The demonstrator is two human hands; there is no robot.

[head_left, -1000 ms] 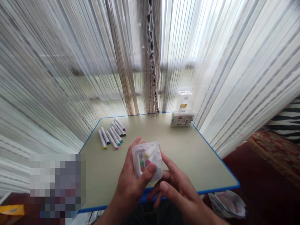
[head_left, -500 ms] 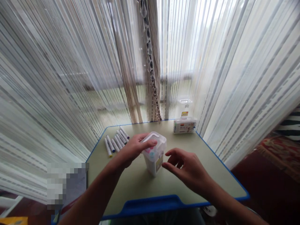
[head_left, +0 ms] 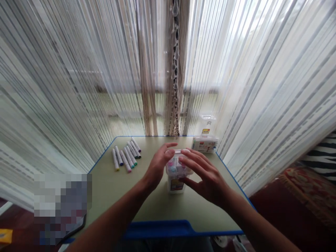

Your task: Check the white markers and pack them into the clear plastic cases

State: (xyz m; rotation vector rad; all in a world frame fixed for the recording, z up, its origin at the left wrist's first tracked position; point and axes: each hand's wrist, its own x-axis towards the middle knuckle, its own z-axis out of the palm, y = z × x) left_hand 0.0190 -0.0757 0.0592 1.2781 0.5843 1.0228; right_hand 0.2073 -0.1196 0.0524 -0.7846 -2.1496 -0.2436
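A clear plastic marker box (head_left: 176, 186) stands upright on the table in front of me, its lid down and coloured marker ends showing through the top. My left hand (head_left: 158, 163) holds its left side, with the thumb at the lid's corner and the fingers partly hidden behind. From the right, my right hand (head_left: 207, 174) grips the lid, fingers across the top and thumb on the front by the label. To the left lie several loose white markers (head_left: 127, 157) with coloured ends, side by side on the tabletop.
The pale green table (head_left: 149, 210) has a blue rim and a blue front tray (head_left: 160, 227). At its back right sits another clear case (head_left: 204, 144) with its lid up. String curtains (head_left: 115, 70) hang behind. A patterned cloth (head_left: 315, 189) is at right.
My right hand has moved from beside the box onto its lid and front. The box has turned to face me, and my left hand has shifted from the lid's top to its left side.
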